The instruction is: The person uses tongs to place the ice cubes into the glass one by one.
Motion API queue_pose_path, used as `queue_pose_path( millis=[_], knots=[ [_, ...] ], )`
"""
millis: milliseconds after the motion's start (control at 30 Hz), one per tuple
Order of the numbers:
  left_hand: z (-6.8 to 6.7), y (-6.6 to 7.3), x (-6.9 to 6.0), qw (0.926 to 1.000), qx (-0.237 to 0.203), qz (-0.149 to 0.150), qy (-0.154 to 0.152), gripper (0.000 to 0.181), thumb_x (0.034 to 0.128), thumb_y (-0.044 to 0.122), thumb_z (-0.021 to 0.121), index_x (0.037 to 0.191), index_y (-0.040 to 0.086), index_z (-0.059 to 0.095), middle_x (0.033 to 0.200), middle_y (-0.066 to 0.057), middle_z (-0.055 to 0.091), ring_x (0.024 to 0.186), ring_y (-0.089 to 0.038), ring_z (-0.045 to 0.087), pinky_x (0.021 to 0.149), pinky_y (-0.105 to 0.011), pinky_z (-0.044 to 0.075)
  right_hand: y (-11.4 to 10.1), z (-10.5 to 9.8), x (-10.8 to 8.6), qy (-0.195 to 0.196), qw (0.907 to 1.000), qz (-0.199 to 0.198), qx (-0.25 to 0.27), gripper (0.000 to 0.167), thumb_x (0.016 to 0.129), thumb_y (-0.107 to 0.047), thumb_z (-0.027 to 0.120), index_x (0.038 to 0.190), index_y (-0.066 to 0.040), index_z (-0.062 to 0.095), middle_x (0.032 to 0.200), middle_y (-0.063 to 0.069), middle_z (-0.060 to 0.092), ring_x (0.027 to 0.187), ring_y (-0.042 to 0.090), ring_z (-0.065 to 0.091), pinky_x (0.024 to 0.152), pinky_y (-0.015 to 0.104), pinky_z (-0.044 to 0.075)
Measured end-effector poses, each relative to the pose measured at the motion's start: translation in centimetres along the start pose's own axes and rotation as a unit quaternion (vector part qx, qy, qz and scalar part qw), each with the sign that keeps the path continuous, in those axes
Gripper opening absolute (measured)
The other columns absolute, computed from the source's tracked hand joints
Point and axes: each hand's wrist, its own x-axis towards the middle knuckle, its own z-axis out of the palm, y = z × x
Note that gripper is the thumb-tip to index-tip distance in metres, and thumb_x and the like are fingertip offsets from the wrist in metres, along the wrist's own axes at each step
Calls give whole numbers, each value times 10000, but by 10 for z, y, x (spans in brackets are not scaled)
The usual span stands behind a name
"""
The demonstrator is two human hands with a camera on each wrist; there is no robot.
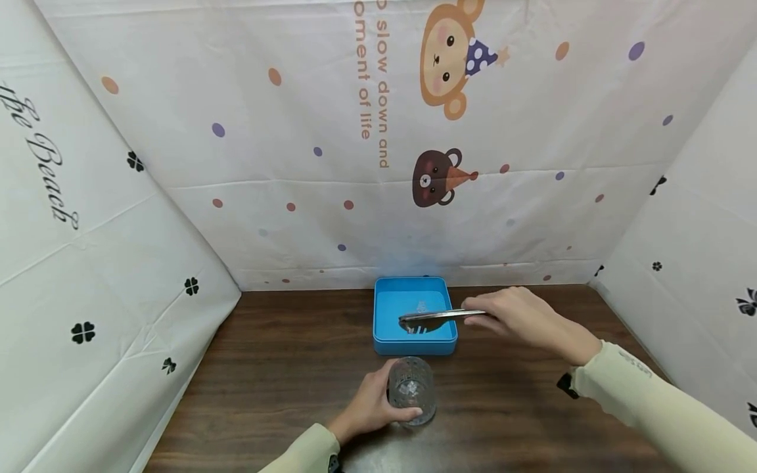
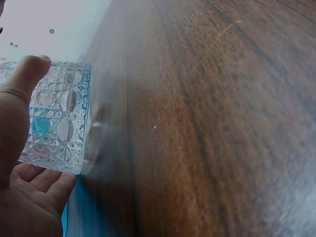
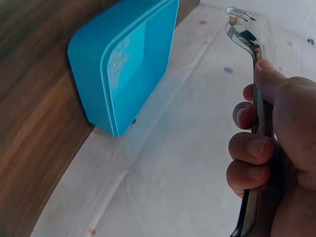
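Observation:
My left hand point(image 1: 370, 399) holds a clear cut-glass tumbler point(image 1: 416, 399), thumb on the near side and fingers on the far side. Its faceted wall shows in the left wrist view, and something clear seems to lie inside. Over the blue box point(image 1: 415, 348), my right hand point(image 1: 520, 316) grips metal tongs point(image 1: 440, 315) with one spoon-like and one forked end. In the right wrist view, the fingers curl round the handle and a clear, see-through piece point(image 3: 266, 37) appears at the tips. Small clear bits point(image 3: 117, 61) lie inside the box.
A brown wood-grain table point(image 1: 284, 368) bears the box and glass. Behind rises a white printed cloth point(image 1: 284, 131) with cartoon bears; another cloth point(image 1: 100, 289) slopes along the left, and one point(image 1: 698, 217) along the right. The box stands close to the back cloth.

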Motion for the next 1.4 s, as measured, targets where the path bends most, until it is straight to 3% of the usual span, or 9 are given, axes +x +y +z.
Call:
queue_pose_path(
  millis=[200, 533, 900, 1100, 1267, 1400],
  knots=[
    [0, -1, 0, 10000, 77, -55, 11, 771, 816, 428, 872, 1448, 198, 494, 1283, 6, 661, 1079, -110, 659, 877, -305, 558, -11, 1, -7, 90, 9991, -393, 125, 133, 961, -250, 744, 939, -293, 620, 738, -213, 521, 560, -56, 384, 511, 178, 339],
    [0, 0, 0, 9999, 136, 69, 31, 768, 823, 399, 872, 1458, 198, 490, 1281, -15, 664, 1077, -136, 669, 878, -318, 564, -17, 6, -13, -55, 9990, -410, 191, 143, 952, -227, 756, 949, -290, 628, 762, -211, 566, 536, -75, 357, 481, 164, 310],
    [1, -1, 1, 9998, 169, -86, 20, 742, 808, 417, 881, 1413, 193, 513, 1241, -16, 679, 1037, -111, 671, 856, -302, 563, -21, 15, -16, -72, 9986, -433, 301, 92, 981, -297, 718, 958, -292, 628, 755, -221, 541, 535, -83, 347, 471, 154, 277],
    [2, 0, -1, 9998, 131, -123, -41, 725, 813, 427, 874, 1401, 204, 516, 1220, 12, 675, 1016, -83, 662, 845, -294, 563, -20, 19, -22, -147, 9991, -214, 348, 109, 969, -318, 731, 1015, -258, 652, 818, -233, 563, 555, -89, 390, 478, 160, 306],
    [2, 0, -1, 9999, 107, -134, -19, 734, 806, 460, 871, 1396, 201, 518, 1218, 10, 681, 1028, -92, 663, 863, -301, 558, -18, 21, -25, -273, 9989, 54, 374, 284, 977, -391, 706, 1185, -198, 701, 1002, -150, 700, 630, -89, 514, 527, 175, 408],
    [1, 1, 0, 9997, 59, -246, -42, 761, 803, 463, 873, 1418, 203, 509, 1244, 15, 672, 1053, -102, 661, 873, -302, 557, -18, 23, -26, -325, 9988, 72, 355, 337, 975, -415, 702, 1220, -184, 704, 1053, -104, 727, 656, -79, 545, 539, 180, 431]
  ],
)
